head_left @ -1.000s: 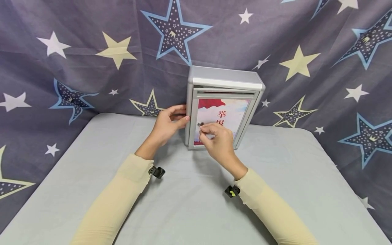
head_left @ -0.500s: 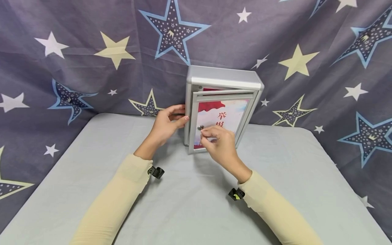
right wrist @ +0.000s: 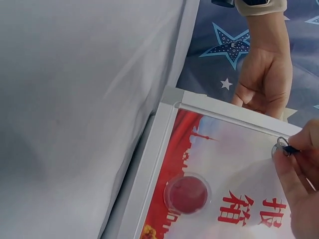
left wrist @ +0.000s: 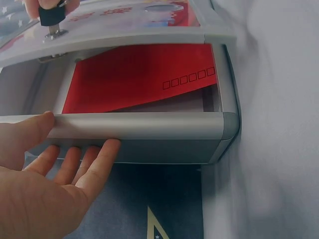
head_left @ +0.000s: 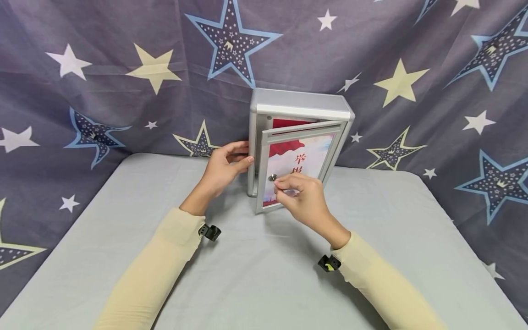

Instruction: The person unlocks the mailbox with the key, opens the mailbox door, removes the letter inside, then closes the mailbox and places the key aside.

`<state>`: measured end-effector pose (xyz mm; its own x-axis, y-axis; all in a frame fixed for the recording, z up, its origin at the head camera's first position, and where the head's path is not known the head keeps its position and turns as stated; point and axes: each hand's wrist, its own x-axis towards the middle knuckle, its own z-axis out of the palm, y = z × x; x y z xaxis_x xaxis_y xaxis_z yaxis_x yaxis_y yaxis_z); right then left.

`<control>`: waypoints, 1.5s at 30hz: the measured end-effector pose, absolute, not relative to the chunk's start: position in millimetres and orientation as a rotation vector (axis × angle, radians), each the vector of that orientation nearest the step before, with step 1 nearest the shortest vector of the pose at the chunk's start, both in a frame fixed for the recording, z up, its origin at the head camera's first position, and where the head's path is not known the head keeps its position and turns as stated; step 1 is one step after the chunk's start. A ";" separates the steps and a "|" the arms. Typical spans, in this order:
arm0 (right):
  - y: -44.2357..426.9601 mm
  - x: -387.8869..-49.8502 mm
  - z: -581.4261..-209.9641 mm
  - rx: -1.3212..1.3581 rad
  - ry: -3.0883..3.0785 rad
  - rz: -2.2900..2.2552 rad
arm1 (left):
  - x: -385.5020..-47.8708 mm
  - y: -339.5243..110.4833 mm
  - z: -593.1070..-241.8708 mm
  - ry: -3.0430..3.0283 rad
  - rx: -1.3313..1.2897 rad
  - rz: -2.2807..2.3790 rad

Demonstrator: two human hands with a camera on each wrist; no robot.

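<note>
A silver metal letter box (head_left: 303, 101) stands upright at the back of the table, its front door (head_left: 315, 153) ajar and swung out from the left side. My right hand (head_left: 307, 199) pinches a black-headed key (left wrist: 52, 16) set in the door's lock (head_left: 272, 177). At the box's left side, my left hand (head_left: 224, 167) holds the frame, thumb on the front rim and fingers along the outer wall. Inside lies a red envelope (left wrist: 144, 74) with a row of small printed squares. The door carries a poster with red characters, partly hidden by my right hand.
Grey cloth covers the table (head_left: 255, 275). Behind the box hangs a dark curtain (head_left: 165, 114) printed with stars. The door's lower part has a round clear window (right wrist: 187, 194) with red behind it.
The door has swung further out toward me, drawn by my right hand at the key. More of the red envelope shows. The left hand has stayed on the box's side.
</note>
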<state>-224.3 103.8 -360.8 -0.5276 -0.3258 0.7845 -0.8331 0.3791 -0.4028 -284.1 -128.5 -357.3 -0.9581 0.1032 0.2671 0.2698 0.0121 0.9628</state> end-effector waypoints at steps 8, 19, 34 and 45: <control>108.0 -223.5 -360.8 1.027 -2.036 1.107 | -282.8 -132.4 -356.3 -2.141 -0.379 -2.064; 121.6 -222.2 -356.9 1.072 -2.096 1.181 | -286.1 -131.9 -355.4 -2.148 -0.382 -2.073; 145.0 -217.1 -354.0 1.149 -2.190 1.298 | -285.9 -130.4 -356.6 -2.148 -0.389 -2.090; 167.3 -212.4 -349.8 1.256 -2.230 1.369 | -285.5 -127.8 -357.4 -2.169 -0.388 -2.079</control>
